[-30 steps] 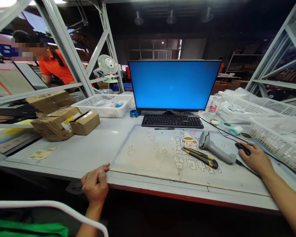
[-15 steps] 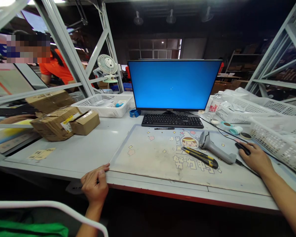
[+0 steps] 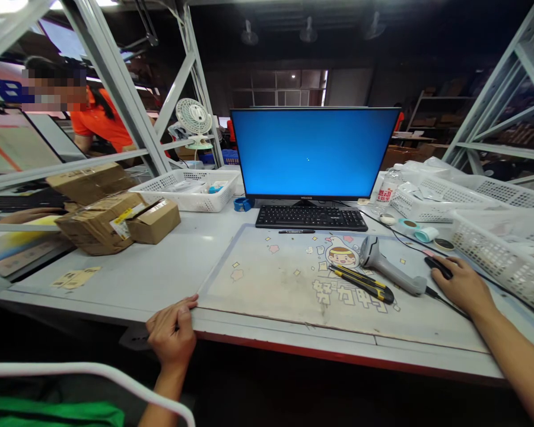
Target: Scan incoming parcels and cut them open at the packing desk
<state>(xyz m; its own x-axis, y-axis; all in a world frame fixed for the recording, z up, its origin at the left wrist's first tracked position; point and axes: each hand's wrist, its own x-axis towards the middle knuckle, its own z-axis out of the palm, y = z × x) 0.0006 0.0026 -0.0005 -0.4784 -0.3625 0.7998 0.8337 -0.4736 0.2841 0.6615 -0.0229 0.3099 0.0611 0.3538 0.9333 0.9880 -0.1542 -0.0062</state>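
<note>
A black computer mouse [image 3: 438, 267] lies under the fingers of my right hand [image 3: 465, 287] at the right of the desk mat. Loosely curled at the front edge of the table [image 3: 129, 296], my left hand [image 3: 172, 332] rests by the mat's near left corner with nothing visible in it. A grey barcode scanner [image 3: 391, 268] lies on the printed desk mat [image 3: 258, 279], left of the mouse. Beside the scanner is a black and yellow utility knife [image 3: 362, 283]. The monitor [image 3: 314, 154] shows a plain blue screen with a small white dot pattern.
A keyboard [image 3: 311, 217] and a pen [image 3: 296, 232] lie before the monitor. Cardboard boxes [image 3: 100, 222] and a white basket [image 3: 204, 203] stand left; more white baskets [image 3: 485, 237], a bottle [image 3: 389, 188] and tape rolls [image 3: 426, 235] are right. A person in orange [image 3: 100, 121] is beyond the frame.
The person in orange at the left has shifted their head slightly. My hands and the things on the table look unmoved.
</note>
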